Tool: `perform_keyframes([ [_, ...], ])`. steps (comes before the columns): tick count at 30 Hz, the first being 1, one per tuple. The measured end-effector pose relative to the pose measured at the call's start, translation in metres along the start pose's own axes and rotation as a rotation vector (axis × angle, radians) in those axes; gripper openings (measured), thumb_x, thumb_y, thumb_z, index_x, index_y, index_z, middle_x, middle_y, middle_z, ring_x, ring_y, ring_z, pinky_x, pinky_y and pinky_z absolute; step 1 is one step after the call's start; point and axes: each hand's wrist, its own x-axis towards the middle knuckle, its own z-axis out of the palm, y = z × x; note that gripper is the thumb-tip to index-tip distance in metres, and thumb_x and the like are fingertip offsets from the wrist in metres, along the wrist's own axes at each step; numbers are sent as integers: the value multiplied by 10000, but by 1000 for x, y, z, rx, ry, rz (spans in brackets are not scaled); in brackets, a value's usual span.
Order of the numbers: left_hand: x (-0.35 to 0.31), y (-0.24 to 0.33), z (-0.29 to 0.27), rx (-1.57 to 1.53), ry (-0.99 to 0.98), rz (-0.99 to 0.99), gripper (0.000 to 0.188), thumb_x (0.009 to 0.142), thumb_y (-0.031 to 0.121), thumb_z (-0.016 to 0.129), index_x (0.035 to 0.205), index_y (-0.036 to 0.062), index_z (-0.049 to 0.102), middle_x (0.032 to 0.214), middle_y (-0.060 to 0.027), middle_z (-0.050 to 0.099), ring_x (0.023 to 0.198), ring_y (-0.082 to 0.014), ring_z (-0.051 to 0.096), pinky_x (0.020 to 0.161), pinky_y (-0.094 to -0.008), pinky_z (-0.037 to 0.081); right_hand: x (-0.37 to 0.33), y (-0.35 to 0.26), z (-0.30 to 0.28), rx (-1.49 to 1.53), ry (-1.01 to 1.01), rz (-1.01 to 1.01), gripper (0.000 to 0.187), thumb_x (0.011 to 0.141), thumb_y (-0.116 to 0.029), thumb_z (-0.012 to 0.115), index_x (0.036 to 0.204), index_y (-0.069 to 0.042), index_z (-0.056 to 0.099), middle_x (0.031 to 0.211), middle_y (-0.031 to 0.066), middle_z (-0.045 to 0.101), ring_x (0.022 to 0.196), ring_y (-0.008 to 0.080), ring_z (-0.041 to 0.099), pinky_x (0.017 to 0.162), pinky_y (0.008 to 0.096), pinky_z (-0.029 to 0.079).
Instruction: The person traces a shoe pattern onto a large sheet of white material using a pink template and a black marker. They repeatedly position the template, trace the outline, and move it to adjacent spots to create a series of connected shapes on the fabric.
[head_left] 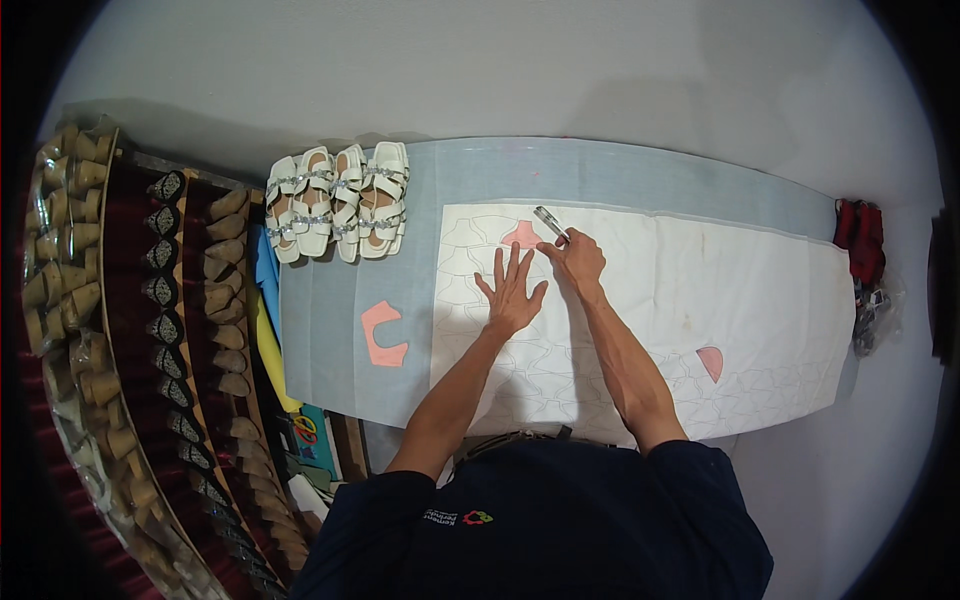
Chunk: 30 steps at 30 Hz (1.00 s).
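Observation:
My left hand lies on a white sheet with its fingers spread. Its fingertips reach the lower edge of a small pink pattern piece near the sheet's top left. Closed around a silver-and-dark pen, my right hand rests just right of that piece; the pen's writing tip cannot be made out. Rows of drawn outlines cover the sheet's left part and run along its near edge. A pink half-round piece lies toward the right, and a pink C-shaped piece sits left of the sheet.
White strappy sandals stand at the table's far left corner. Racks with shoe lasts and dark patterned shoe parts line the left side. Scissors are below the left edge. Red items hang at the right.

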Motion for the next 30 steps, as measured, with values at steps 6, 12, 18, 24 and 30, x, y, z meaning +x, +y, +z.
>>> perform_keyframes([
  [6, -1, 1, 1, -5, 26, 22, 789, 1038, 557, 549, 1698, 255, 241, 1808, -30, -7, 1647, -346, -80, 1148, -849, -48, 3, 7, 2, 12, 9, -18, 529, 766, -592, 865, 883, -91, 740, 748, 86, 715, 736, 308, 723, 672, 463, 552],
  [12, 0, -1, 2, 3, 27, 20, 786, 1037, 554, 549, 1696, 252, 247, 1807, -29, 7, 1647, -347, -84, 1148, -848, -48, 3, 3, 1, 25, -17, 4, 489, 770, -544, 880, 854, -82, 743, 834, 133, 755, 782, 347, 744, 672, 475, 555],
  [18, 0, 7, -7, 31, 17, -2, 834, 994, 524, 592, 1700, 252, 242, 1798, -41, 74, 1642, -348, -5, 1158, -833, -42, 10, 5, -3, 135, -9, -2, 468, 883, -506, 771, 871, -39, 737, 819, 169, 741, 759, 374, 726, 696, 479, 554],
  [24, -2, 12, -11, 122, 158, 80, 848, 952, 460, 615, 1669, 120, 315, 1757, -131, 221, 1639, -346, 105, 1197, -799, 50, 29, -23, -6, 502, 253, -309, 513, 1103, -402, 542, 923, 49, 708, 743, 165, 688, 652, 309, 653, 669, 429, 519],
  [30, 5, 10, -8, 127, 183, 174, 823, 951, 449, 620, 1579, -38, 403, 1717, -251, 246, 1635, -358, 133, 1227, -752, 84, 21, -39, 3, 678, -317, -253, 471, 1102, -398, 594, 1073, 50, 737, 851, 120, 746, 756, 158, 675, 712, 321, 545],
])
